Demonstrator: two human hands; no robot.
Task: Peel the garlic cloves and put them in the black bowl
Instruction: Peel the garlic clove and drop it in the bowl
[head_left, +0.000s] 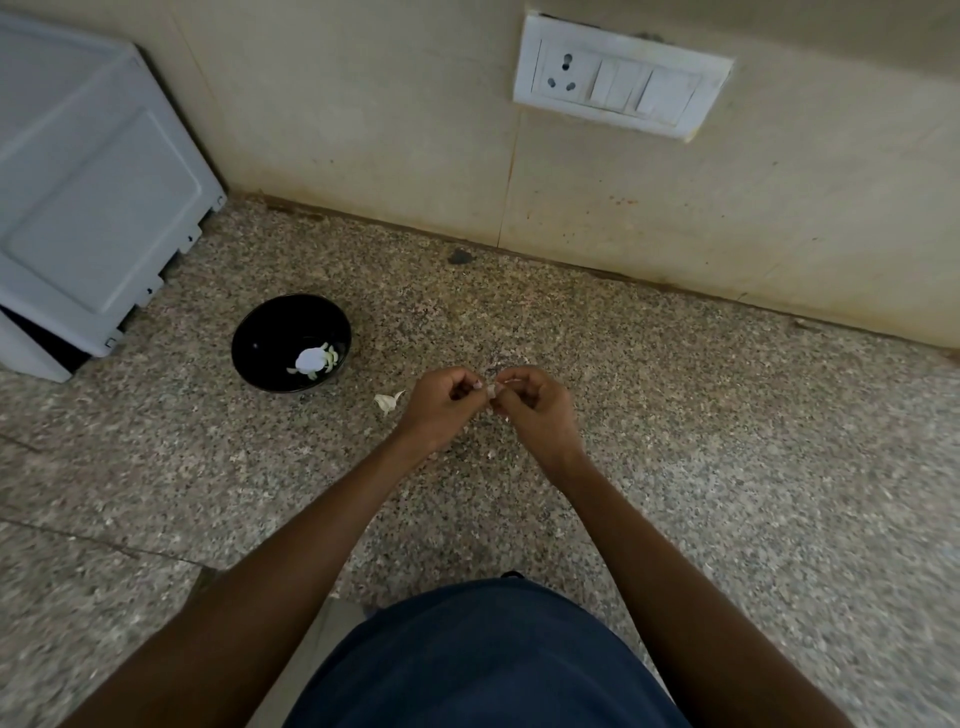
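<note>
We are pinching a small pale garlic clove between our left hand and right hand, both curled on it above the speckled granite counter. We should be peeling gently; the round black bowl is waiting nearby, left.

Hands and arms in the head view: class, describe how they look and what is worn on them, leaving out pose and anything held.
Both arms are bare from the frame's lower edge to the wrists: no sleeves show. The left hand and right hand wear no gloves. No watch, bracelet or ring is visible, though the fingers are too small to rule out a ring. A dark blue garment covers the body between the arms.
</note>
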